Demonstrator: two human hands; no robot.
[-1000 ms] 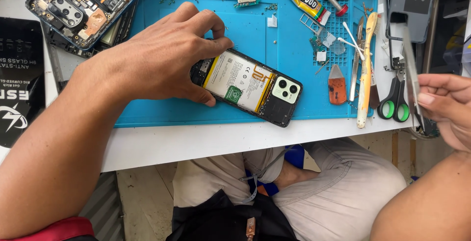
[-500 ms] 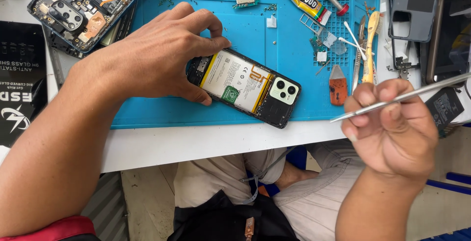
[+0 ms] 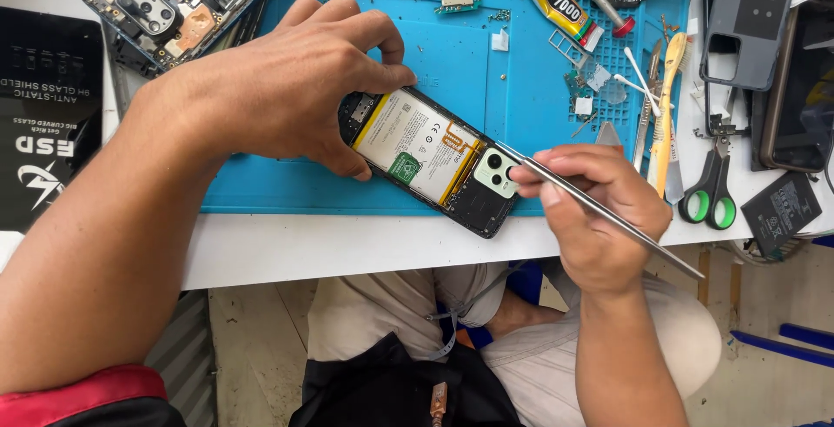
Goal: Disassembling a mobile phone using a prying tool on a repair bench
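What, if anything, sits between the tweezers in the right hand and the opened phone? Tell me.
Nothing visible does. The right hand holds the tweezers with the tip already at the opened phone, by its camera block. The left hand grips the phone's far end, clear of that spot.

Phone repair workbench | blue silicone repair mat (image 3: 521,88) | opened phones (image 3: 165,6) | glue tube (image 3: 560,1), scissors (image 3: 712,188), spare battery (image 3: 782,214) scattered around
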